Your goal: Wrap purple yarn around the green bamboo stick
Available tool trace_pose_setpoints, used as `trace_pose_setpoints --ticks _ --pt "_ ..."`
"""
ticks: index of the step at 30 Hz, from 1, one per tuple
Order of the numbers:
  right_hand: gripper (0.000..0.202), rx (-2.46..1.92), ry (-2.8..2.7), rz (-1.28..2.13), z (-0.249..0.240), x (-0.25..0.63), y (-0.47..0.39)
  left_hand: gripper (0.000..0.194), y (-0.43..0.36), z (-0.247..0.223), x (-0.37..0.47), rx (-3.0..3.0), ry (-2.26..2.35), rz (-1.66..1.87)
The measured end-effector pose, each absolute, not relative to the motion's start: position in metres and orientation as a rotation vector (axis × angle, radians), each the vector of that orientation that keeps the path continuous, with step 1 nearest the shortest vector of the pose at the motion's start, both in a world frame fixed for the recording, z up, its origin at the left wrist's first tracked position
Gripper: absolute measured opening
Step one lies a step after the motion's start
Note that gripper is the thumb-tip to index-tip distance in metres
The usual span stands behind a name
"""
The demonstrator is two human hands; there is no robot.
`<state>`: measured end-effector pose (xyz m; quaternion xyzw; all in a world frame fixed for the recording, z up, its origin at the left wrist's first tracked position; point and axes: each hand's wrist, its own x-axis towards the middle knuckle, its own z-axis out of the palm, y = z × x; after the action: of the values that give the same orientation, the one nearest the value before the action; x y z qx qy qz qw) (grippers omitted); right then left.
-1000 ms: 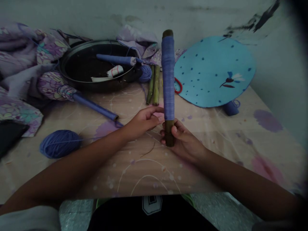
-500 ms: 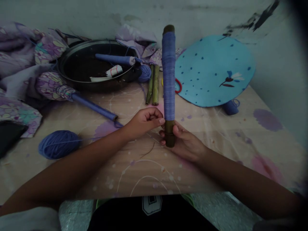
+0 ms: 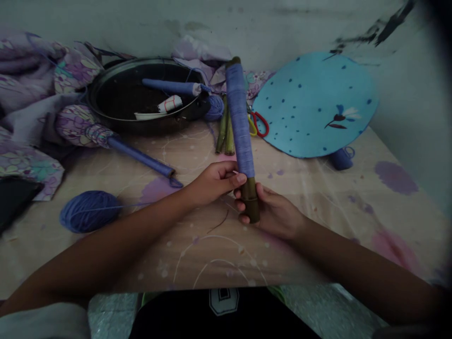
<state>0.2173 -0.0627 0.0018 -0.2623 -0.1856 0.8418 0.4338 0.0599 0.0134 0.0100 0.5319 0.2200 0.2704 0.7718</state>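
Observation:
A bamboo stick wrapped in blue-purple yarn (image 3: 240, 120) stands tilted in front of me, its top leaning left and away. My right hand (image 3: 277, 207) grips the bare green bamboo end at the bottom. My left hand (image 3: 224, 181) is closed at the lower edge of the winding, thumb and finger pinched against the stick, where the yarn appears to be held. From the yarn ball (image 3: 90, 212) on the left, a strand runs toward my left forearm and passes out of sight behind it.
Behind stand a black pan (image 3: 116, 115) holding a wrapped stick, bamboo pieces (image 3: 229, 136), scissors (image 3: 260, 125) and a blue dotted round mat (image 3: 314, 108). Floral cloth (image 3: 31, 122) and another wrapped stick (image 3: 141, 155) lie left. A small blue yarn roll (image 3: 342, 159) sits beside the mat.
The wrapped stick has tipped, its top going left and lower, so more of the scissors shows. Both hands keep their places at its lower end.

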Motion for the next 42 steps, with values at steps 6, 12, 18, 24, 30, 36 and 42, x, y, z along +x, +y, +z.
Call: trace_pose_setpoints --ticks 6,12,18,24,30,36,42 --pt "0.026 -0.692 -0.482 2.011 0.004 0.216 -0.064 0.038 0.017 0.009 0.059 1.242 0.511 0.585" --pt "0.022 -0.695 -0.389 2.084 0.002 0.217 -0.063 0.031 0.016 0.01 0.058 1.212 0.458 0.542" --pt "0.033 -0.603 -0.357 2.156 0.003 0.218 -0.063 0.032 0.013 0.009 0.058 1.195 0.434 0.55" --pt "0.035 -0.571 -0.421 2.14 -0.001 0.219 -0.063 0.035 0.014 0.006 0.057 1.212 0.47 0.528" --pt "0.023 -0.605 -0.437 2.038 -0.003 0.22 -0.063 0.03 0.014 0.004 0.059 1.183 0.453 0.569" --pt "0.029 -0.648 -0.392 2.129 -0.002 0.218 -0.063 0.03 0.005 0.007 0.058 1.055 0.419 0.491" --pt "0.031 -0.663 -0.352 2.174 0.002 0.218 -0.061 0.029 0.005 0.008 0.058 1.128 0.457 0.534"
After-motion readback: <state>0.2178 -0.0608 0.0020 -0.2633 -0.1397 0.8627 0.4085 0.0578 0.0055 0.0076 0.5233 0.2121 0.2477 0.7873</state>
